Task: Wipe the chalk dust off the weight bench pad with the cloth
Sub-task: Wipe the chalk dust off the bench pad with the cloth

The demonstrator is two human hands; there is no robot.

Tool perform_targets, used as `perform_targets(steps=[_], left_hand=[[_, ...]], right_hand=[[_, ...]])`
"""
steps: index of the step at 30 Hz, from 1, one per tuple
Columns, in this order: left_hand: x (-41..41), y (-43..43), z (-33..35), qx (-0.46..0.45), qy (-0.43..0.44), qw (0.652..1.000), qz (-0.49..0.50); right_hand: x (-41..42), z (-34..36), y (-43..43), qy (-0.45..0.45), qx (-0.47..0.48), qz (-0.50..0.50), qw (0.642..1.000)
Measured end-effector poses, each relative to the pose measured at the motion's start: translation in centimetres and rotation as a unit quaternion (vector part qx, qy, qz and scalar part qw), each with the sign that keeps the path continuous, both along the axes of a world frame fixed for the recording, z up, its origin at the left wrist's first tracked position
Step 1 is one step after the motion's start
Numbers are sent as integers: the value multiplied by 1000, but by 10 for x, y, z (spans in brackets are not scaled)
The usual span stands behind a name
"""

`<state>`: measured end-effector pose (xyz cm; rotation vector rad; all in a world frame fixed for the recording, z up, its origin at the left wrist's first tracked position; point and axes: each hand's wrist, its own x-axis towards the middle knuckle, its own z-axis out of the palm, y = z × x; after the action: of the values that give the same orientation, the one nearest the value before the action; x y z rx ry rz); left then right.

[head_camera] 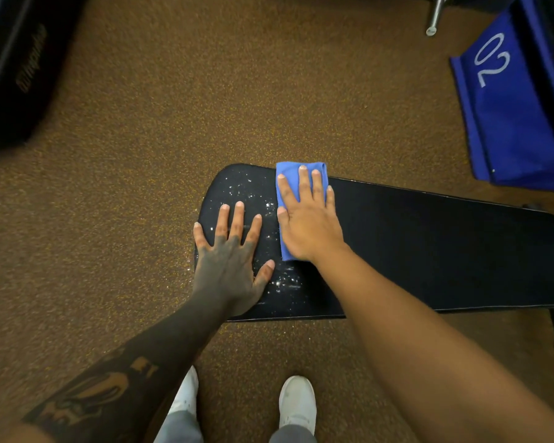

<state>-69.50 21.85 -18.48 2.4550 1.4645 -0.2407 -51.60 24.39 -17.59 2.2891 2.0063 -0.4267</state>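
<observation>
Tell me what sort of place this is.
Probably a gym: a black padded bench dusted with white chalk dust stands on a speckled, rubber-like floor.

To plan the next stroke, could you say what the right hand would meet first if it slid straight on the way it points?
Probably nothing: the right hand, flat on the cloth, points off the pad toward open floor. The chalk lies mostly to its left.
</observation>
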Motion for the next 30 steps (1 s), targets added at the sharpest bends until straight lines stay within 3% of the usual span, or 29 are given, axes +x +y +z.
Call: perform_targets(steps=[5, 14, 19, 22, 25, 28, 30], left_hand=[[0, 0, 3, -3, -6, 1000, 4], [-2, 1, 1, -7, -15, 1000, 13], [0, 1, 2, -11, -89, 990, 111], [1, 2, 2, -14, -133, 980, 146], [4, 8, 5, -32, -225, 939, 256], [6, 21, 9, -71, -302, 861, 404], [4, 33, 9, -112, -308, 825, 460]], right_hand=[[-5, 2, -42, 0, -4, 45, 999], [-13, 2, 34, -5, -18, 2, 1000], [-9, 2, -20, 0, 15, 70, 997], [-2, 2, -19, 5, -3, 56, 998], [-10, -1, 9, 2, -6, 10, 1000], [-21, -3, 41, 8, -13, -19, 1000], [-27, -2, 48, 2, -13, -14, 1000]])
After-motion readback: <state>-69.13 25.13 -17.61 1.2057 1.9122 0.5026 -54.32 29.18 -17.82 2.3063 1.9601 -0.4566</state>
